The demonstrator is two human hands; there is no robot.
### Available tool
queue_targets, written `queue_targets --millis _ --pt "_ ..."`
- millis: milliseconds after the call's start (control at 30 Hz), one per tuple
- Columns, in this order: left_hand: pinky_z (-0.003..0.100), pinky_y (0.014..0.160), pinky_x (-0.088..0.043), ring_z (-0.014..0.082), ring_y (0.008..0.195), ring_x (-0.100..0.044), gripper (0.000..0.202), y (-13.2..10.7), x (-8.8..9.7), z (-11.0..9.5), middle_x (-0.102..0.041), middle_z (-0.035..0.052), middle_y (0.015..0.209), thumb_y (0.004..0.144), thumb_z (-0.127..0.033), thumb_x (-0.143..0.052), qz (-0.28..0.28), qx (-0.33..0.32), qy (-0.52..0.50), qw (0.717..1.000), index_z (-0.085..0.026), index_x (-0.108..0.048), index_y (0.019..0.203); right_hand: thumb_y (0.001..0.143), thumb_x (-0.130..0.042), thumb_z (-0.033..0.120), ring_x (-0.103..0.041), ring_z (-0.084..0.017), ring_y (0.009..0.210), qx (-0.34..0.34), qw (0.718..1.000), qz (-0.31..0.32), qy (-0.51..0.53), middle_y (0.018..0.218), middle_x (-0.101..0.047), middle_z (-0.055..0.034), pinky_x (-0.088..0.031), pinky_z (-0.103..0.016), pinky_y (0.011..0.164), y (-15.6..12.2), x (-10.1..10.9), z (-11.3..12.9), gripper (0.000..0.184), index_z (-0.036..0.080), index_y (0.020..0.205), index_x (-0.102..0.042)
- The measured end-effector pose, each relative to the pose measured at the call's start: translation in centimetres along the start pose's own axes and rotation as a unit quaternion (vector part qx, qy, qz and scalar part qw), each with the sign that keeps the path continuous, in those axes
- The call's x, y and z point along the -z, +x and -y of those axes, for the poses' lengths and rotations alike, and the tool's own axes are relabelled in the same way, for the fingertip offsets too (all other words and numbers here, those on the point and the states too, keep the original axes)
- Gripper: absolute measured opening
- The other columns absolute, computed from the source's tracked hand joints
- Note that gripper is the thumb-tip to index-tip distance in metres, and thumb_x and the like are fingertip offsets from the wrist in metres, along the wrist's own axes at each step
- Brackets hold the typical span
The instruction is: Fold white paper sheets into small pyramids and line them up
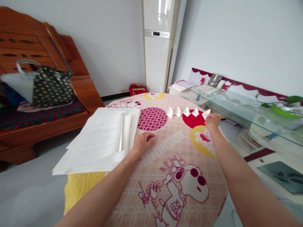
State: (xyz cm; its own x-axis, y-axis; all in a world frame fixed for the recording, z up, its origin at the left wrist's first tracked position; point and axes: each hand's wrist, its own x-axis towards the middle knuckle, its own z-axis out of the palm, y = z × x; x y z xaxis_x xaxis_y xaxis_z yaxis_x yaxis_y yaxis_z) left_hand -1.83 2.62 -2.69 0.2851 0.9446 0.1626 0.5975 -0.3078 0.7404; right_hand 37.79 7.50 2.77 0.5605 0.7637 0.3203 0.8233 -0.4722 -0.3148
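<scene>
My right hand (212, 121) reaches to the far right of the table, its fingers pinched on a small folded white paper shape (206, 113). That shape ends a row of several similar folded paper shapes (186, 112) lined up across the pink cartoon tablecloth (170, 151). My left hand (143, 141) rests on the cloth with its fingers curled loosely, touching the right edge of a stack of white paper sheets (104, 138). I see nothing in the left hand.
A wooden sofa (42, 104) with a patterned bag (50, 85) stands at the left. A tall white air conditioner (158, 44) is at the back. A glass shelf (246, 108) with cups, papers and a green dish runs along the right.
</scene>
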Motion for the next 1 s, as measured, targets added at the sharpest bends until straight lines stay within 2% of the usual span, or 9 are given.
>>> queue_targets --millis 100,267,400,567,733,833,933,1000 --pt "0.032 0.078 -0.055 0.0205 0.083 -0.072 0.025 -0.2 0.0 0.0 -0.079 0.0050 0.093 0.084 -0.027 -0.058 0.004 0.003 0.002 1.000 -0.019 -0.077 0.099 0.089 -0.045 0.003 -0.070 -0.031 0.104 -0.027 0.999 0.021 -0.019 0.106 -0.074 -0.0322 -0.047 -0.034 0.087 1.5 -0.6 -0.1 0.037 -0.006 0.105 -0.077" --pt "0.031 0.078 -0.055 0.0207 0.084 -0.072 0.025 -0.4 0.0 -0.1 -0.079 0.0051 0.093 0.085 -0.027 -0.058 0.008 0.007 -0.006 1.000 -0.018 -0.076 0.100 0.085 -0.046 -0.002 -0.070 -0.033 0.109 -0.040 0.998 0.032 -0.042 0.110 -0.074 -0.0304 -0.049 -0.036 0.087 3.5 -2.2 -0.3 0.040 -0.003 0.112 -0.076" --pt "0.033 0.079 -0.055 0.0207 0.084 -0.072 0.025 -0.5 0.1 -0.2 -0.078 0.0054 0.095 0.084 -0.025 -0.059 0.011 0.009 -0.003 1.000 -0.018 -0.076 0.101 0.085 -0.049 -0.002 -0.071 -0.035 0.107 -0.032 0.997 0.043 -0.061 0.108 -0.074 -0.0306 -0.050 -0.037 0.084 4.4 -3.0 -0.4 0.038 -0.002 0.110 -0.077" --pt "0.032 0.079 -0.055 0.0209 0.084 -0.072 0.025 -0.7 0.2 -0.3 -0.078 0.0055 0.095 0.084 -0.025 -0.059 0.014 0.006 0.006 1.000 -0.018 -0.076 0.100 0.088 -0.051 0.000 -0.071 -0.034 0.102 -0.027 0.996 0.052 -0.073 0.103 -0.074 -0.0309 -0.049 -0.036 0.078 5.1 -3.0 -0.4 0.033 -0.002 0.106 -0.078" --pt "0.032 0.078 -0.055 0.0212 0.084 -0.072 0.025 -0.7 0.2 -0.2 -0.078 0.0056 0.095 0.084 -0.027 -0.059 0.016 0.002 0.001 1.000 -0.018 -0.077 0.100 0.090 -0.051 0.001 -0.072 -0.032 0.100 -0.030 0.996 0.060 -0.057 0.103 -0.073 -0.0311 -0.047 -0.034 0.077 5.1 -2.5 -0.2 0.030 -0.002 0.105 -0.078" --pt "0.032 0.078 -0.055 0.0210 0.084 -0.072 0.026 -0.6 0.2 -0.1 -0.078 0.0056 0.095 0.085 -0.028 -0.059 0.018 0.000 0.002 1.000 -0.017 -0.077 0.101 0.090 -0.052 0.002 -0.072 -0.028 0.101 -0.022 0.997 0.061 -0.047 0.106 -0.074 -0.0276 -0.046 -0.031 0.079 4.7 -2.2 -0.3 0.032 0.002 0.108 -0.078" --pt "0.031 0.079 -0.055 0.0209 0.085 -0.072 0.026 -0.5 0.1 0.0 -0.078 0.0055 0.095 0.085 -0.027 -0.059 0.015 0.000 0.005 1.000 -0.017 -0.077 0.101 0.090 -0.050 0.004 -0.071 -0.028 0.105 -0.013 0.999 0.031 -0.027 0.115 -0.074 -0.0241 -0.047 -0.032 0.082 3.5 -1.8 -0.3 0.038 0.006 0.119 -0.075" --pt "0.031 0.079 -0.056 0.0210 0.085 -0.072 0.026 -0.4 0.0 0.1 -0.078 0.0053 0.094 0.085 -0.026 -0.059 0.012 -0.002 0.005 1.000 -0.017 -0.077 0.100 0.089 -0.051 0.008 -0.071 -0.029 0.102 0.001 1.000 -0.010 0.005 0.111 -0.075 -0.0236 -0.048 -0.033 0.082 2.1 -1.6 -0.1 0.035 0.005 0.114 -0.076"
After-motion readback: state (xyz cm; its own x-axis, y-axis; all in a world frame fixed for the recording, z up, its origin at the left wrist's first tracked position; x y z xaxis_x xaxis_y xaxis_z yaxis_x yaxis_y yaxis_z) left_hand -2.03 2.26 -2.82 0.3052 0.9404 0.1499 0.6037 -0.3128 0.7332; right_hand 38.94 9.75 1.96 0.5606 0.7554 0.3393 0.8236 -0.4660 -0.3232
